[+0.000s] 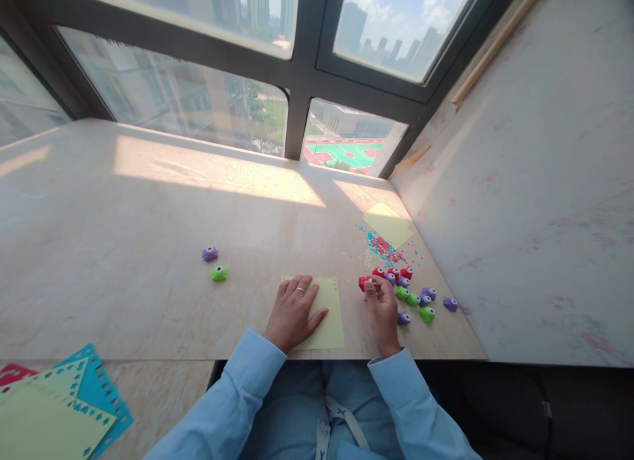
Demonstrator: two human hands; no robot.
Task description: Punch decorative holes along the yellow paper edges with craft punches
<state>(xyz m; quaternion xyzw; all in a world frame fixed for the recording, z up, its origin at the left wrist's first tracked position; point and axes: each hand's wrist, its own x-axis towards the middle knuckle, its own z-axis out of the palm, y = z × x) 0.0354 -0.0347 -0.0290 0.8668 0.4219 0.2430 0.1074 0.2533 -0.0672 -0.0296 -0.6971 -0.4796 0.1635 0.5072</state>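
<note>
My left hand (298,309) lies with fingers stretched over a pale yellow sheet of paper (329,321), pressing it to the table. A few small punched holes show at the sheet's top right corner. Just right of the sheet, my right hand (382,309) grips a small red craft punch (364,284) between thumb and fingers. Beside that hand, several more punches lie in a cluster: red ones (407,273), green ones (426,314) and purple ones (450,304).
Tiny red, blue and yellow paper bits (386,249) lie behind the punches, near another yellow sheet (389,224). A purple punch (210,253) and a green punch (218,273) stand apart on the left. Punched coloured sheets (54,414) overlap at lower left. A wall (535,216) bounds the right.
</note>
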